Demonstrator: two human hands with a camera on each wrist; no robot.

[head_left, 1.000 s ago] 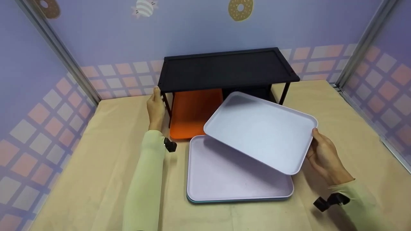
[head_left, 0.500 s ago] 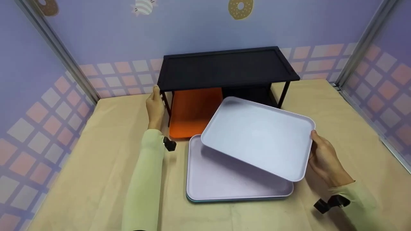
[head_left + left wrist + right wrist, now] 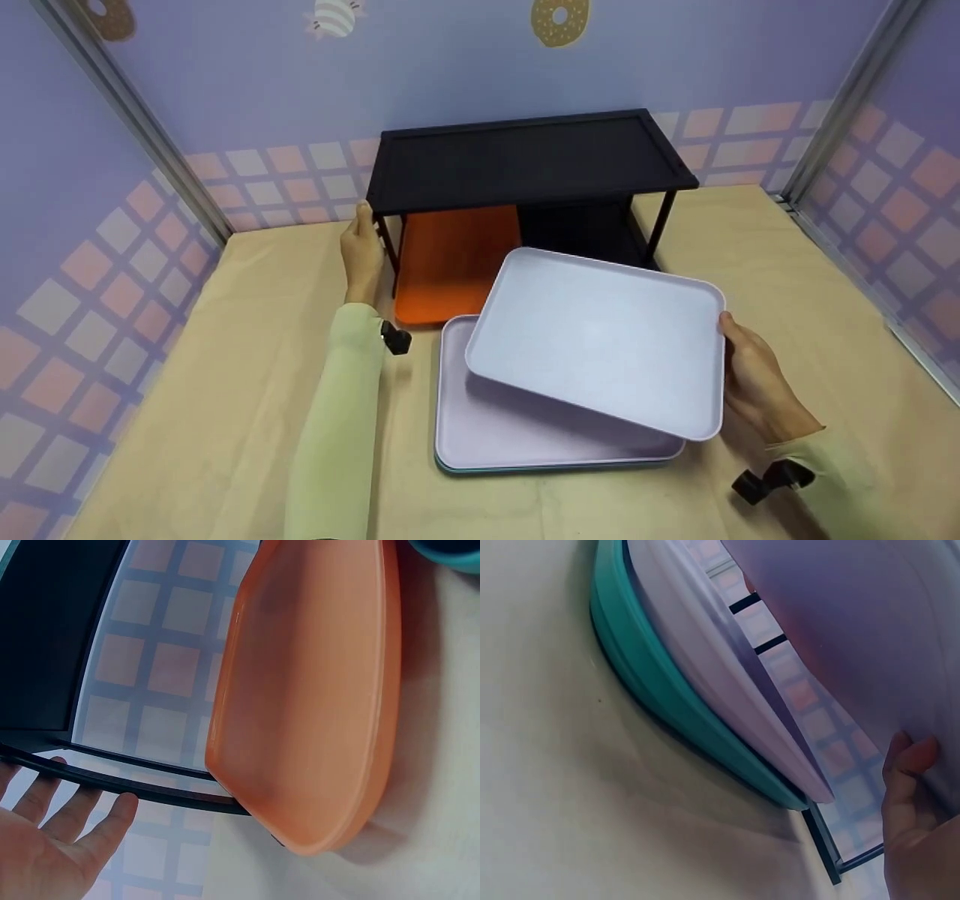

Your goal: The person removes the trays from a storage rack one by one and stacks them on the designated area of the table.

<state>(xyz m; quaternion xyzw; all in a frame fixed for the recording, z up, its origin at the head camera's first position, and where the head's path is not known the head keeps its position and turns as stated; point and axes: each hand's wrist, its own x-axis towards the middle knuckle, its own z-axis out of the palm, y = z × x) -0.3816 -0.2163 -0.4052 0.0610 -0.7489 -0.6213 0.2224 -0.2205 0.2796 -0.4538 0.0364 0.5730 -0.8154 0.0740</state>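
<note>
My right hand (image 3: 763,381) grips the right edge of a pale lilac tray (image 3: 600,341), tilted above a stack. In the right wrist view, fingers (image 3: 907,765) press its underside. The stack's top is a pinkish-lilac tray (image 3: 517,431), with a teal tray (image 3: 652,682) under it. My left hand (image 3: 362,251) rests at the front left corner of a black rack (image 3: 525,165); in the left wrist view its straight fingers (image 3: 71,814) touch the rack's side frame. An orange tray (image 3: 442,270) lies inside the rack's left part, its front end sticking out.
Beside the orange tray, a black surface (image 3: 577,231) shows under the rack's top. The rack stands near the patterned back wall (image 3: 465,60). A beige cloth (image 3: 225,390) covers the table, with side walls left and right.
My right hand has brought the held tray down and slightly left, nearer the front of the stack, turning it straighter. More of the rack's black lower part shows. My left hand stays at the rack.
</note>
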